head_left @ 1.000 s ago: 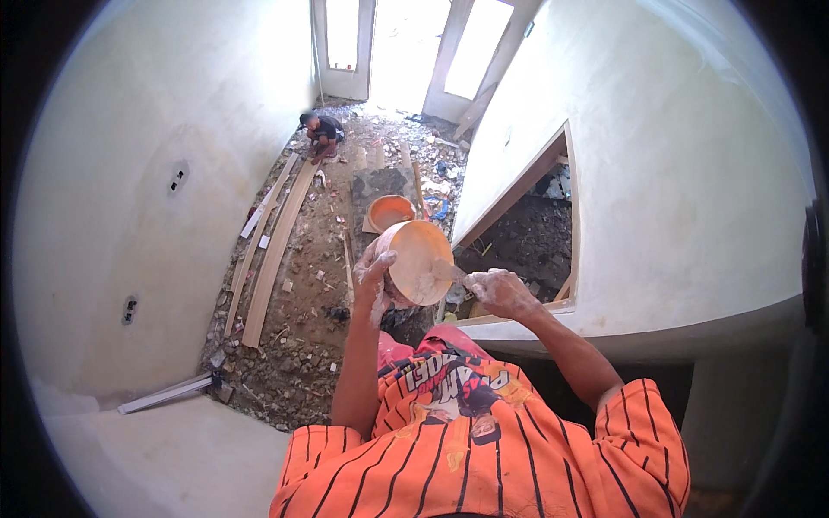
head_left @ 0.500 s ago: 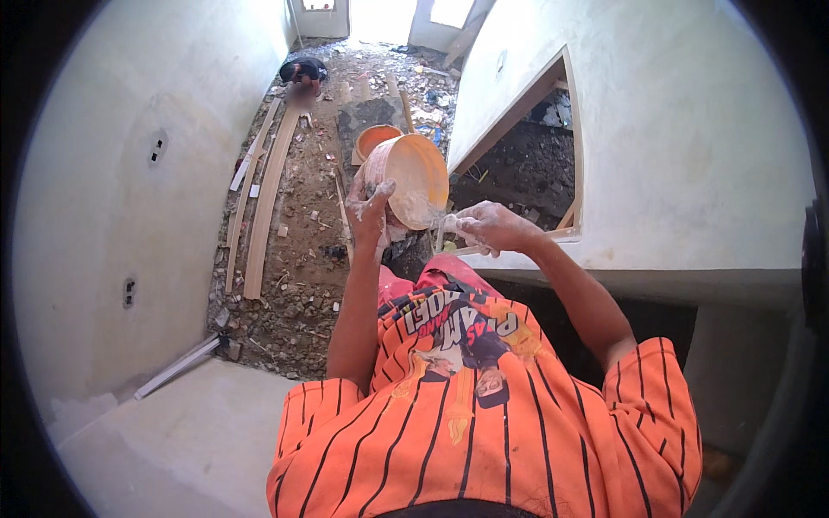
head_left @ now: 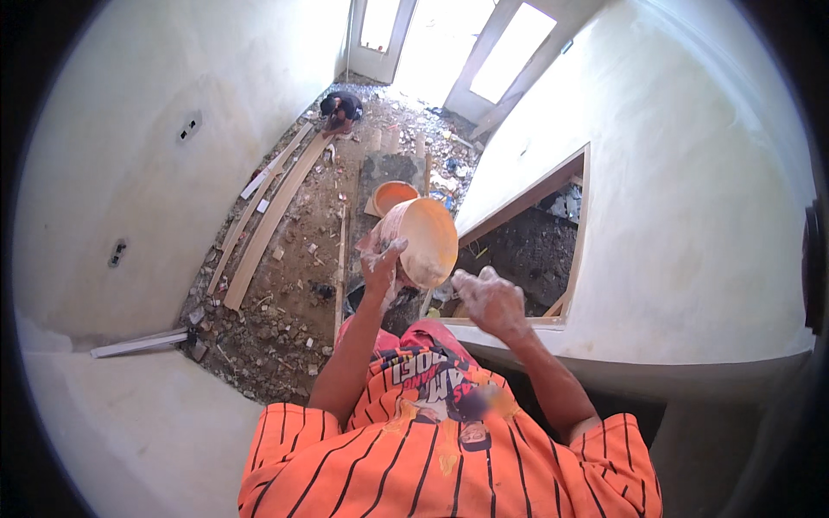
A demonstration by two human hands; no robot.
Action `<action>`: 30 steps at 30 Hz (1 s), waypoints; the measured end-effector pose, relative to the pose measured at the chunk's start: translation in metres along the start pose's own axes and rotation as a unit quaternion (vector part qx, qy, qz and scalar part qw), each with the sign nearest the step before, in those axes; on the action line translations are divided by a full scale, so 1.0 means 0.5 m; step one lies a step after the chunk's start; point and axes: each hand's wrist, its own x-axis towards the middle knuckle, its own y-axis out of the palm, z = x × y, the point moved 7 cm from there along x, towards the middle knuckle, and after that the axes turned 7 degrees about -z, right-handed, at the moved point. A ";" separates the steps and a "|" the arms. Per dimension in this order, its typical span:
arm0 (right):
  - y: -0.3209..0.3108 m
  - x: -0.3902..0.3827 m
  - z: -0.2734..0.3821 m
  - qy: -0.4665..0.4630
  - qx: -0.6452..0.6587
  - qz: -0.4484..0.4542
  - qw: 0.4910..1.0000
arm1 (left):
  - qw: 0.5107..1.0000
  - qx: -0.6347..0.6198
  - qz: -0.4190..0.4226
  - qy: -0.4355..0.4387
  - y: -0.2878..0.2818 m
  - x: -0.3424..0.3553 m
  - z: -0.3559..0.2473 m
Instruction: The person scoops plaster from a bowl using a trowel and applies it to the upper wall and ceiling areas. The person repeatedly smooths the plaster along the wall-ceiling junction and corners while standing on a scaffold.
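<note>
A pale bucket [head_left: 429, 240] with an orange-yellow rim is tilted with its mouth toward me. White paste coats its inner wall and lies at the bottom. My left hand [head_left: 380, 266] grips it from the left side, thumb and fingers smeared with the same paste. Just right of the rim is my right hand [head_left: 494, 304], curled closed and thickly coated in white; what it holds, if anything, is hidden. Behind the pale bucket stands an orange bucket [head_left: 395, 193], partly covered by it.
A dark board [head_left: 377, 169] lies beneath the orange bucket. Long wooden planks [head_left: 275, 223] stretch along rubble-strewn ground at left. Far off, another person [head_left: 343, 110] crouches at their end. A wood-framed opening [head_left: 585, 207] cuts the right wall; pale ledges flank me.
My view has tilted, so the surroundings sit lower in the picture. My right hand has drawn back from the bucket's mouth and turned. The left hand keeps its grip.
</note>
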 end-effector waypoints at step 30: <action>-0.024 0.017 -0.061 -0.021 -0.021 -0.057 0.998 | 0.985 0.054 0.120 -0.112 0.017 0.018 -0.027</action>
